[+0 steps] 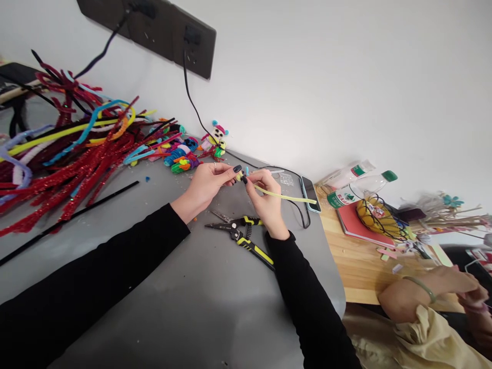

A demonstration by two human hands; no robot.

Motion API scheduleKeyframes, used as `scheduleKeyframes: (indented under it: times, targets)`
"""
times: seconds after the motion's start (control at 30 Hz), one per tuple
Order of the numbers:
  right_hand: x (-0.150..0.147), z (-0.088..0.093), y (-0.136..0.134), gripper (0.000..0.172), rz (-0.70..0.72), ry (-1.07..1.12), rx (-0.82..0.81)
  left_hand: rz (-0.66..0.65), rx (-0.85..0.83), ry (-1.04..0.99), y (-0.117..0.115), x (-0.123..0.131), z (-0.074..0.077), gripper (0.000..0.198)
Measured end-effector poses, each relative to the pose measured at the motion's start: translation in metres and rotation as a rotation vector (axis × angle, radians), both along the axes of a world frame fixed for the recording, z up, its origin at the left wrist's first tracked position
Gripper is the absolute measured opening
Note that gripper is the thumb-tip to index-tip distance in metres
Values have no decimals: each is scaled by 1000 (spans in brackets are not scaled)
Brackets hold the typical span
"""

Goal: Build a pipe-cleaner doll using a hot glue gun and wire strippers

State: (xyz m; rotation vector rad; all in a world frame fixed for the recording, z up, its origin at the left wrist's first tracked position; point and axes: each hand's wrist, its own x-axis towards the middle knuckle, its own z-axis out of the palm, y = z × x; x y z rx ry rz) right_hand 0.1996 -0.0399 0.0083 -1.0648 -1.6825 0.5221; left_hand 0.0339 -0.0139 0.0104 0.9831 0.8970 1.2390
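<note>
My left hand [209, 185] and my right hand [266, 197] meet above a grey table [200, 297], both pinching one end of a pale yellow pipe cleaner [286, 197]. The fingertips of both hands close on a small coiled bit at that end. The rest of the stem trails right toward a phone [310, 193]. Black and yellow pliers [242, 233] lie on the table just under my hands. Both of my arms wear black sleeves.
A big heap of red, yellow and blue pipe cleaners [73, 154] fills the table's left. Small finished figures [215, 139] stand by the wall. A black rod [69, 220] lies diagonally. A wooden table [361, 266] at right holds bottles, a red notebook, and another person's arm [423, 294].
</note>
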Motion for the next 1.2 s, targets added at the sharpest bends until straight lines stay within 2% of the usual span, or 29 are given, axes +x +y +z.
scheduleKeyframes:
  times: [0.17, 0.27, 0.33, 0.43, 0.5, 0.57, 0.67, 0.8, 0.93, 1.03, 1.1, 1.2]
  targets:
    - [0, -1, 5, 17, -2, -42, -31, 27, 2, 15, 0, 0, -3, 42]
    - [7, 6, -5, 14, 27, -145, -110, 70, 26, 32, 3, -3, -4, 42]
    - [18, 13, -26, 31, 49, -328, -211, 118, 34, 22, 6, -6, -5, 44]
    - [33, 24, -72, 68, 128, -664, -391, 165, 32, -38, 9, -10, -3, 50]
    - [39, 29, -97, 81, 151, -896, -455, 162, 23, -83, 9, -11, 0, 56]
    - [39, 34, -110, 80, 147, -1072, -440, 137, 5, -107, 7, -10, 2, 60]
    - [31, 40, -111, 72, 145, -1250, -352, 97, 1, -72, 6, -10, 5, 62]
    - [25, 47, -114, 71, 72, -1443, -303, 84, 145, 119, 8, -15, 6, 51]
    - [34, 64, -137, 70, 86, -1453, -311, 57, 246, 286, 11, -20, 3, 29]
    - [44, 88, -147, 65, 67, -1320, -384, 17, 250, 376, 11, -21, 1, 19]
    - [50, 105, -144, 61, 40, -1196, -483, -6, 252, 408, 11, -20, 1, 15]
    - [58, 124, -128, 55, -70, -1110, -547, -27, 262, 415, 9, -19, 2, 14]
